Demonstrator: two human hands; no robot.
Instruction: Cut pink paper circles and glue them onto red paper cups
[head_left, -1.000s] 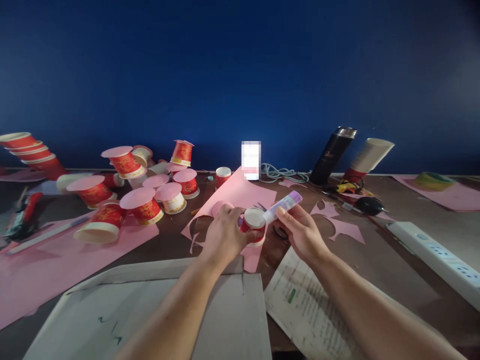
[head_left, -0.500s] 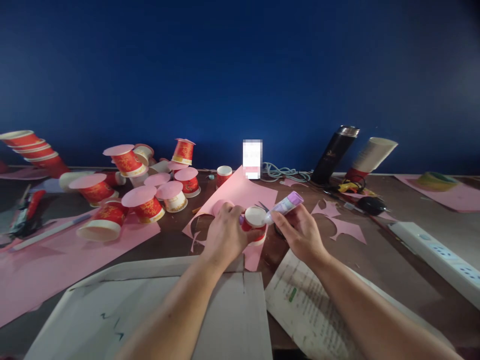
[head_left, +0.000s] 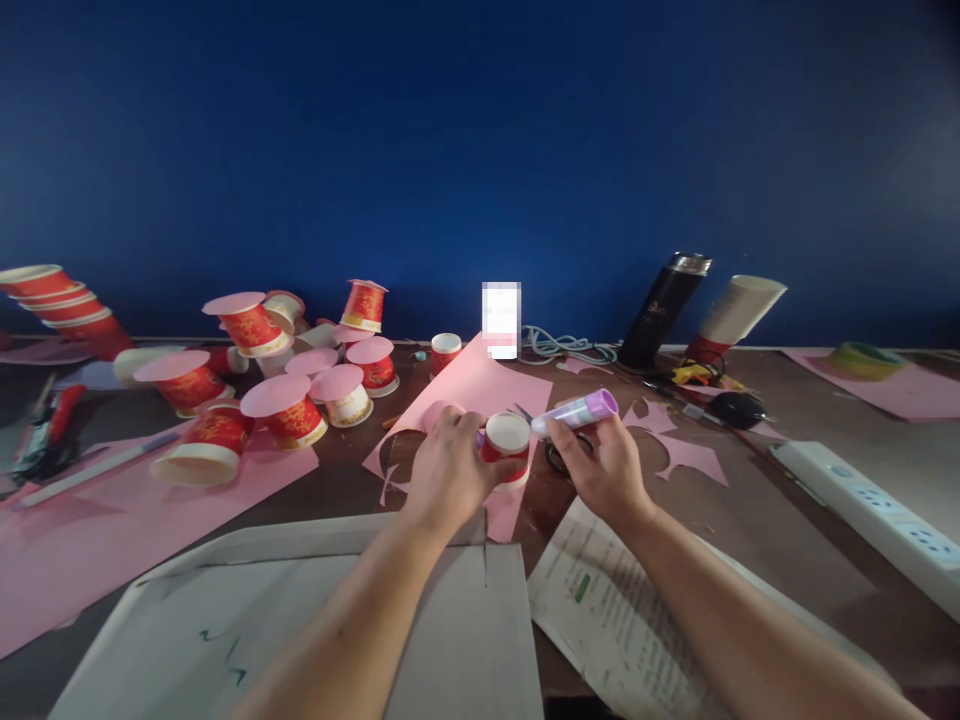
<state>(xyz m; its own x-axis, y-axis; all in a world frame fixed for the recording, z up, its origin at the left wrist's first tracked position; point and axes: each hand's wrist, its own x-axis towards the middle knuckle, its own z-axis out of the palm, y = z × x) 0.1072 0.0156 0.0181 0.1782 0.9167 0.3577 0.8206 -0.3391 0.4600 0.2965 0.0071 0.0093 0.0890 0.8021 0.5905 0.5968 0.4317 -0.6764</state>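
My left hand (head_left: 455, 470) is wrapped round a red paper cup (head_left: 507, 458), which stands bottom up with its white base on top. A small purple piece, perhaps a cap, shows at the fingers of that hand. In my right hand (head_left: 611, 465) is a glue stick (head_left: 576, 412) with a purple end, held nearly level, its pale end pointing left beside the cup's upper edge. Partly hidden behind my right hand are scissors (head_left: 556, 455) with dark handles. Pink paper (head_left: 506, 515) lies under and behind the cup.
Several red cups topped with pink discs (head_left: 281, 395) stand at the left, near a stack of cups (head_left: 71, 305). A black flask (head_left: 664, 315), a power strip (head_left: 874, 515), pink scraps (head_left: 694, 460) and a printed sheet (head_left: 600, 590) lie rightward. Cardboard (head_left: 337, 610) is in front.
My right hand has moved slightly right, taking the glue stick's tip away from the cup's edge and tilting the stick flatter. The left hand keeps its hold on the cup.
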